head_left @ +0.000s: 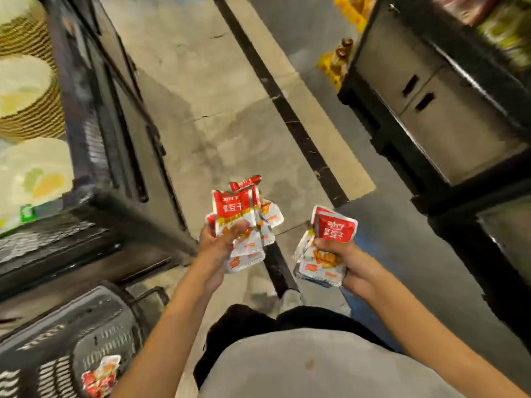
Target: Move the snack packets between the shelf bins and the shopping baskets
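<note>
Red-and-white packets fill both hands at centre frame: the left hand (pixel 214 245) pinches a loose fan (pixel 244 219), the right hand (pixel 349 268) clutches a stack (pixel 324 248). One packet (pixel 100 377) lies in the basket (pixel 57 334), lower left. The fan's outer packets look thinly held and could slip to the floor (pixel 218 110).

Seen from above, the person wears a light grey shirt (pixel 330 372) with a small brownish spot (pixel 309 364) on the front, dark trousers (pixel 244 323) and a pale grey shoe (pixel 290 300). Both forearms (pixel 172 314) are bare, uncovered down to the left hand (pixel 217 248) and right hand (pixel 355 267).
</note>
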Demonstrator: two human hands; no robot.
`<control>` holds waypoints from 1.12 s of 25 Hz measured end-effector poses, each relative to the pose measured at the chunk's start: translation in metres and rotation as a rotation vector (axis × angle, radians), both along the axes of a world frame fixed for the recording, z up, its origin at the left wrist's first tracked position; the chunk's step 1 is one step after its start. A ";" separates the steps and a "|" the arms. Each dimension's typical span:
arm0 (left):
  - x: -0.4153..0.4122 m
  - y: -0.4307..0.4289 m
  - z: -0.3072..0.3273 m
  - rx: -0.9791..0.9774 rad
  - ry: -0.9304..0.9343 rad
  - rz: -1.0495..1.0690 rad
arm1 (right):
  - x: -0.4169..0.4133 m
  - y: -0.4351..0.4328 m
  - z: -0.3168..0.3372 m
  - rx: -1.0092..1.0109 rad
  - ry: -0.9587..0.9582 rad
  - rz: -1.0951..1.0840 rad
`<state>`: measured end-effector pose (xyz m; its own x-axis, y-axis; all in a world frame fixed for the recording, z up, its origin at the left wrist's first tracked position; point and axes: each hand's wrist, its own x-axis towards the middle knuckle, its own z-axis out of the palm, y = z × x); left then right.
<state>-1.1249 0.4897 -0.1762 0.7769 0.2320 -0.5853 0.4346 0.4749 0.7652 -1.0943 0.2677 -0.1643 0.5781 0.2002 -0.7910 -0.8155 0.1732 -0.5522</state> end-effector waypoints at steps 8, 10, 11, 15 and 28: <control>0.135 -0.111 -0.003 0.015 0.029 -0.280 | 0.116 -0.127 0.014 -0.029 0.004 -0.367; 0.179 -0.126 -0.010 0.035 0.067 -0.328 | 0.152 -0.146 0.009 -0.031 0.009 -0.430; 0.205 -0.134 -0.015 0.044 0.078 -0.360 | 0.171 -0.156 0.004 -0.034 0.008 -0.459; 0.314 -0.170 -0.021 0.060 0.106 -0.464 | 0.246 -0.185 -0.007 -0.034 0.017 -0.614; 0.611 -0.385 0.013 0.055 0.031 -0.996 | 0.405 -0.315 0.020 0.030 -0.043 -1.065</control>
<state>-0.5136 0.1052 -0.1633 0.6163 -0.4894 -0.6169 0.6360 -0.1525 0.7564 -0.6895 -0.0478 -0.1442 0.4941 -0.4053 -0.7691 -0.2161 0.7996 -0.5602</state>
